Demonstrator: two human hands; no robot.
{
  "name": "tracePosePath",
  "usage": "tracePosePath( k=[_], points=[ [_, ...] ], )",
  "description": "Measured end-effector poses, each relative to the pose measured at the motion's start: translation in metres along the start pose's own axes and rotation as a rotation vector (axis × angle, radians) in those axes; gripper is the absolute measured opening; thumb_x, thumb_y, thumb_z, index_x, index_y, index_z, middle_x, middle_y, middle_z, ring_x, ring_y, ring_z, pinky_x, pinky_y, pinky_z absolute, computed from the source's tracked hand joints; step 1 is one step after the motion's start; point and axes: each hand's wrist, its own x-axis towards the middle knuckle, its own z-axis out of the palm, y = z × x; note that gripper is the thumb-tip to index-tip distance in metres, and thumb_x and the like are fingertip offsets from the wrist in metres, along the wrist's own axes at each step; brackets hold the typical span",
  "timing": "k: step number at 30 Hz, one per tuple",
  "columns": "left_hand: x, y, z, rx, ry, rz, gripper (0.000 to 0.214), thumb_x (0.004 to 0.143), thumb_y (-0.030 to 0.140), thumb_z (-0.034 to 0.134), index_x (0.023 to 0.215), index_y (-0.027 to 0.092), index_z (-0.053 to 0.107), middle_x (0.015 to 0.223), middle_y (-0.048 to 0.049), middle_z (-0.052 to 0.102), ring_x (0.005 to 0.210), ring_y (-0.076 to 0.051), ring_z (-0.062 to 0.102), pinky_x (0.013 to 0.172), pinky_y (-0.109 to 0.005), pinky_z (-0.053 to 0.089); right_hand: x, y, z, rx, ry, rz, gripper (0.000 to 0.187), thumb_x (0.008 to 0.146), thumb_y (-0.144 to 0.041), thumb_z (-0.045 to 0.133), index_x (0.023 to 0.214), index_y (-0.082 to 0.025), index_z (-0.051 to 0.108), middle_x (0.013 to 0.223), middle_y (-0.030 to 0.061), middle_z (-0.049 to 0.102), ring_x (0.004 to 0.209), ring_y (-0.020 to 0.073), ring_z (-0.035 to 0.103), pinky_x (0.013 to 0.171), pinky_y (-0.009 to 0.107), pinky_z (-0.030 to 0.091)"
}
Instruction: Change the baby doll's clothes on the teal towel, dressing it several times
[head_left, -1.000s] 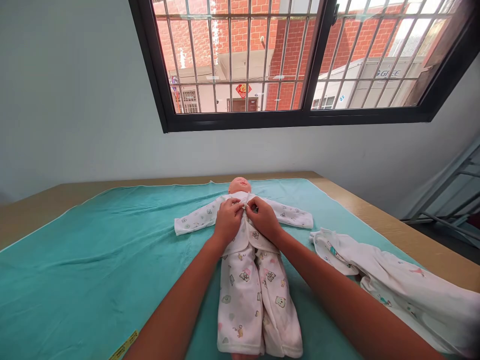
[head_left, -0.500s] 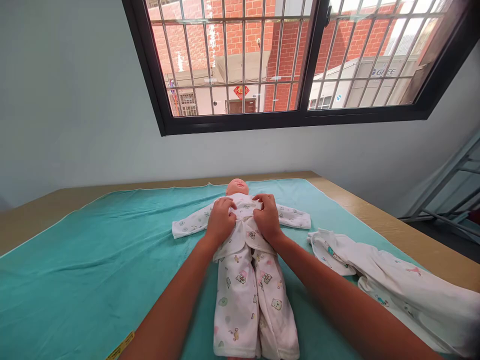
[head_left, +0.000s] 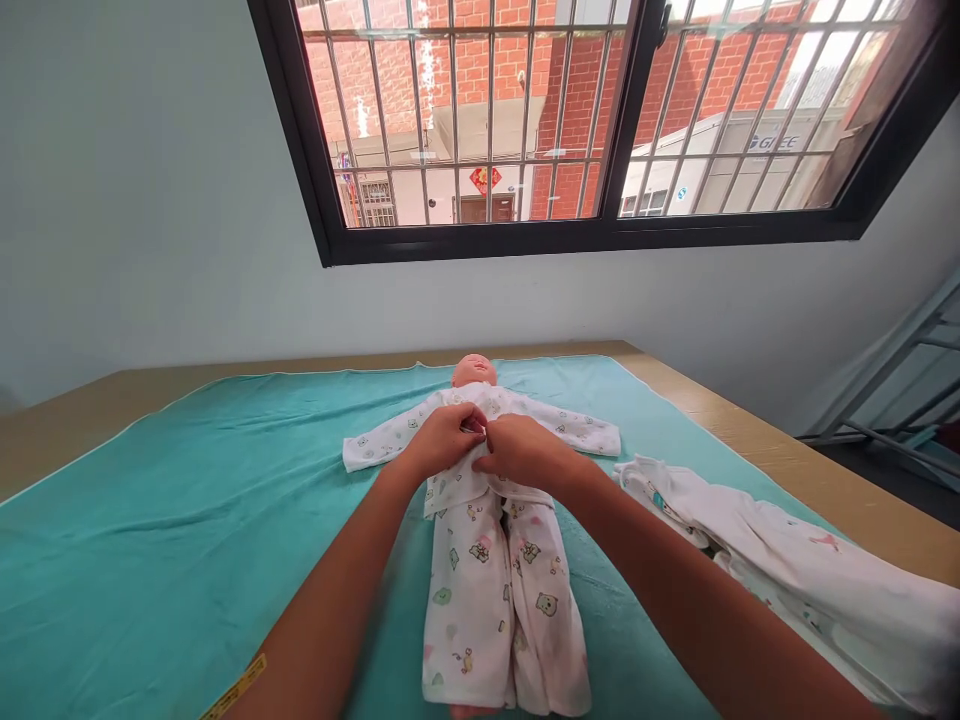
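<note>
A baby doll lies on its back on a teal towel, dressed in a white printed top and matching trousers. My left hand and my right hand meet over the doll's chest. Both have their fingers closed, pinching the front of the top where its two flaps overlap. What lies under the fingertips is hidden.
A second white baby garment lies crumpled on the towel to the right. The towel covers a wooden table set against a grey wall under a barred window. A metal frame stands at the far right.
My hands were spread on the doll's shoulders half a second ago. They have come together lower on the chest and now pinch the fabric.
</note>
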Motion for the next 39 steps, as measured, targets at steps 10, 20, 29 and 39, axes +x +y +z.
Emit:
tracePosePath(
  k=[10,20,29,39],
  points=[
    [0.001,-0.007,0.004,0.041,0.040,0.021,0.008,0.076,0.021,0.053,0.080,0.020,0.060,0.077,0.0023,0.064,0.071,-0.014,0.057,0.063,-0.025,0.042,0.015,0.015,0.010,0.096,0.076,-0.015,0.019,0.076,-0.019,0.050,0.058,-0.017,0.051,0.057,0.0008,0.053,0.054,0.0111,0.041,0.051,0.027,0.026],
    [0.004,-0.012,0.011,0.043,0.097,0.016,0.009,0.075,0.021,0.053,0.076,0.020,0.062,0.076,0.0020,0.065,0.071,-0.014,0.057,0.064,-0.026,0.043,0.020,0.052,0.012,0.536,-0.074,-0.081,0.019,0.073,-0.034,0.056,0.069,-0.018,0.064,0.059,-0.0044,0.045,0.056,0.0091,0.034,0.050,0.024,0.026],
    [0.003,-0.008,0.010,-0.055,0.056,-0.004,0.011,0.073,0.021,0.054,0.079,0.019,0.062,0.082,0.0003,0.068,0.077,-0.016,0.061,0.070,-0.027,0.047,0.026,0.057,0.026,0.712,0.068,-0.064,0.020,0.071,-0.032,0.058,0.078,-0.016,0.068,0.069,-0.0023,0.057,0.064,0.0104,0.045,0.057,0.023,0.034],
    [0.001,-0.001,0.017,0.014,0.013,0.053,0.009,0.075,0.019,0.048,0.078,0.022,0.057,0.080,0.0020,0.065,0.075,-0.015,0.058,0.066,-0.026,0.043,0.028,0.054,0.031,0.726,0.170,-0.022,0.018,0.071,-0.031,0.059,0.080,-0.016,0.062,0.073,-0.0026,0.057,0.064,0.0099,0.047,0.056,0.021,0.034]
  ],
)
